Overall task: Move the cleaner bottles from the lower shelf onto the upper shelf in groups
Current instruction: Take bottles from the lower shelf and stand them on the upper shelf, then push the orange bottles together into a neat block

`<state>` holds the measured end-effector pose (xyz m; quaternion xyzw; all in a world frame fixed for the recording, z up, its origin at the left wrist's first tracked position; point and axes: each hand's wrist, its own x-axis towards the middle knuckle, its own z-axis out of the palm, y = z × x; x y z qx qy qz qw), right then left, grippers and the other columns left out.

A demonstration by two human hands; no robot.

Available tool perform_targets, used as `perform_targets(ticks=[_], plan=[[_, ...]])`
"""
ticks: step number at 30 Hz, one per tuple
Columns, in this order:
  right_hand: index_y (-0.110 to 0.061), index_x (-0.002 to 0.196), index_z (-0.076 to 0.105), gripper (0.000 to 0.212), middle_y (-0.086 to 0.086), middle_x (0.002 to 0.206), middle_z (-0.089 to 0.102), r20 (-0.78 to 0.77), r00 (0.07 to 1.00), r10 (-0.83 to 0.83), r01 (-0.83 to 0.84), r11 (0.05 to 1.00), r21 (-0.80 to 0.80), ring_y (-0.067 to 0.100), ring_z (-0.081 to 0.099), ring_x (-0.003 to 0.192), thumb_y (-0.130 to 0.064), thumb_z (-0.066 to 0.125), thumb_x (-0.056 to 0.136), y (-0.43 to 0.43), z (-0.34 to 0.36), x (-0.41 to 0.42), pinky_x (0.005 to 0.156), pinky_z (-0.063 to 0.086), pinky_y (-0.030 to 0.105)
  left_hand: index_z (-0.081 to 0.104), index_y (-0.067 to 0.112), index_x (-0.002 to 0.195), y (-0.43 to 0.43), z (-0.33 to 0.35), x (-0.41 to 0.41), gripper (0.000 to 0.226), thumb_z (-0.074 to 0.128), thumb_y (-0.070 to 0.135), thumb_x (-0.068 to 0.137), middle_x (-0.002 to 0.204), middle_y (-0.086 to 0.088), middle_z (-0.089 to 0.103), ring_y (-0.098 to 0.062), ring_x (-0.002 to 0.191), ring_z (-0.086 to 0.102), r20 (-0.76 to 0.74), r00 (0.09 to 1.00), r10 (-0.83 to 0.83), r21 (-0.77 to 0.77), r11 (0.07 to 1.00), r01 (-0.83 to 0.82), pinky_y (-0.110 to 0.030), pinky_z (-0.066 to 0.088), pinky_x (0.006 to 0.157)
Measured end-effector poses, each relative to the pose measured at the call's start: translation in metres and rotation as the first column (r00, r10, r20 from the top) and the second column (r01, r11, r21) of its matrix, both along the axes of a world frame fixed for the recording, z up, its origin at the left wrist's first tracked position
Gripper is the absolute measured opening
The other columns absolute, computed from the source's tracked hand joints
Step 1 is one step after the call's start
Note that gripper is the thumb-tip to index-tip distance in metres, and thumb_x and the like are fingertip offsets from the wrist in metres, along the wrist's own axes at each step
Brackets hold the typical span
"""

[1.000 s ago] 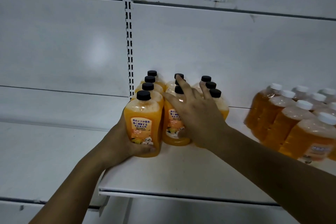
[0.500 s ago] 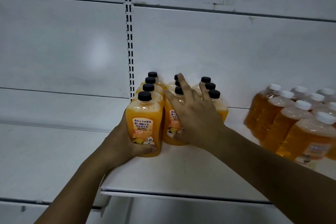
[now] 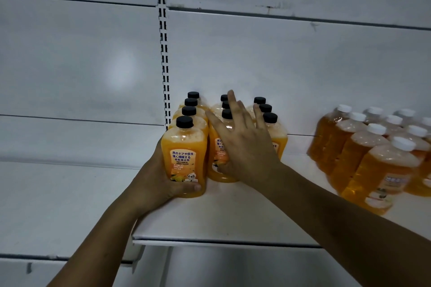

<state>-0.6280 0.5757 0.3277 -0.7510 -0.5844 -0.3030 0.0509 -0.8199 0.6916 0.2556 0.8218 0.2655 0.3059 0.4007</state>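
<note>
Several orange cleaner bottles with black caps stand in three rows on the white upper shelf [image 3: 224,221], against the back panel. My left hand [image 3: 154,182] wraps the left side and base of the front-left bottle [image 3: 184,158], which stands on the shelf. My right hand [image 3: 242,147] lies flat with fingers spread against the front of the middle-row bottle [image 3: 219,147] and the right-row bottle [image 3: 277,137], partly hiding their labels. The lower shelf is out of sight.
A second group of orange bottles with white caps [image 3: 377,158] stands at the right on the same shelf, leaning slightly. A slotted upright [image 3: 164,53] runs up the back panel just left of the black-capped rows. The shelf's front edge lies below my forearms.
My right hand's fingers have spread a little and slid slightly up over the bottle fronts. The left hand keeps its hold on the front-left bottle. The bottles have barely shifted.
</note>
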Motion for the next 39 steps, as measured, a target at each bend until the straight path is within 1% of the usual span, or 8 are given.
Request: perform_targets(ticks=[2, 4, 8, 10, 14, 20, 26, 39], plan=[[-0.031, 0.166, 0.012, 0.136, 0.026, 0.172, 0.004, -0.013, 1.0, 0.025, -0.025, 0.999, 0.02, 0.043, 0.02, 0.158, -0.073, 0.086, 0.059, -0.003, -0.001, -0.002, 0.124, 0.012, 0.062, 0.028, 0.043, 0.155, -0.011, 0.005, -0.001, 0.122, 0.094, 0.056, 0.053, 0.13, 0.026, 0.059, 0.017, 0.109, 0.06, 0.034, 0.998, 0.048, -0.009, 0.999, -0.048, -0.002, 0.051, 0.073], [-0.031, 0.167, 0.011, 0.133, 0.024, 0.173, 0.004, -0.033, 0.998, 0.055, -0.053, 0.998, 0.037, 0.04, 0.014, 0.16, -0.074, 0.082, 0.063, -0.01, -0.002, -0.005, 0.126, 0.014, 0.062, 0.025, 0.048, 0.155, -0.023, 0.007, -0.003, 0.12, 0.09, 0.056, 0.054, 0.135, 0.023, 0.058, 0.006, 0.111, 0.063, 0.056, 0.995, 0.086, -0.001, 0.996, -0.086, -0.005, 0.049, 0.075], [-0.026, 0.165, 0.022, 0.117, 0.016, 0.173, 0.018, -0.112, 0.988, 0.11, -0.098, 0.989, 0.108, 0.036, 0.018, 0.159, -0.074, 0.075, 0.073, -0.032, -0.004, -0.016, 0.127, 0.018, 0.06, 0.013, 0.056, 0.158, -0.039, 0.011, -0.02, 0.114, 0.077, 0.08, 0.067, 0.162, 0.014, 0.042, -0.017, 0.141, 0.049, 0.0, 0.968, 0.251, 0.142, 0.958, -0.248, -0.044, 0.05, 0.104], [-0.022, 0.161, 0.032, 0.105, 0.012, 0.169, 0.031, -0.133, 0.981, 0.144, -0.123, 0.981, 0.152, 0.033, 0.026, 0.157, -0.074, 0.071, 0.079, -0.046, -0.006, -0.02, 0.126, 0.021, 0.058, 0.017, 0.048, 0.16, -0.047, 0.013, -0.033, 0.106, 0.068, 0.081, 0.073, 0.166, 0.012, 0.036, -0.019, 0.149, 0.039, -0.062, 0.931, 0.361, 0.284, 0.9, -0.33, -0.052, 0.046, 0.108], [-0.02, 0.151, 0.048, 0.084, 0.006, 0.154, 0.054, -0.161, 0.969, 0.188, -0.164, 0.975, 0.151, 0.028, 0.051, 0.141, -0.076, 0.053, 0.089, -0.086, -0.015, -0.024, 0.121, 0.033, 0.055, 0.036, 0.037, 0.157, -0.074, 0.012, -0.058, 0.09, 0.057, 0.078, 0.08, 0.16, 0.005, 0.046, -0.02, 0.147, 0.041, -0.084, 0.908, 0.411, 0.451, 0.828, -0.333, -0.053, 0.046, 0.107], [-0.022, 0.147, 0.055, 0.082, 0.006, 0.147, 0.062, -0.209, 0.967, 0.143, -0.128, 0.988, 0.084, 0.032, 0.063, 0.131, -0.078, 0.051, 0.087, -0.142, -0.043, -0.013, 0.112, 0.039, 0.058, 0.044, 0.03, 0.154, -0.118, 0.011, -0.067, 0.083, 0.053, 0.076, 0.086, 0.153, 0.001, 0.054, -0.024, 0.139, 0.049, -0.097, 0.915, 0.392, 0.553, 0.786, -0.278, -0.055, 0.047, 0.105], [-0.021, 0.148, 0.054, 0.085, 0.008, 0.148, 0.061, -0.277, 0.957, 0.08, -0.07, 0.996, 0.048, 0.034, 0.062, 0.132, -0.077, 0.054, 0.084, -0.216, -0.044, 0.013, 0.11, 0.045, 0.06, 0.047, 0.033, 0.152, -0.177, 0.014, -0.034, 0.078, 0.046, 0.079, 0.089, 0.151, 0.006, 0.056, -0.021, 0.138, 0.052, -0.197, 0.934, 0.299, 0.638, 0.762, -0.11, -0.048, 0.044, 0.109], [-0.023, 0.154, 0.045, 0.089, 0.004, 0.153, 0.056, -0.477, 0.864, -0.158, 0.199, 0.979, 0.036, 0.029, 0.057, 0.137, -0.081, 0.05, 0.087, -0.453, -0.069, 0.099, 0.113, 0.047, 0.055, 0.036, 0.041, 0.156, -0.345, -0.021, 0.102, 0.079, 0.041, 0.083, 0.09, 0.158, 0.013, 0.048, -0.016, 0.143, 0.047, -0.296, 0.954, 0.051, 0.556, 0.821, 0.129, -0.046, 0.042, 0.114]])
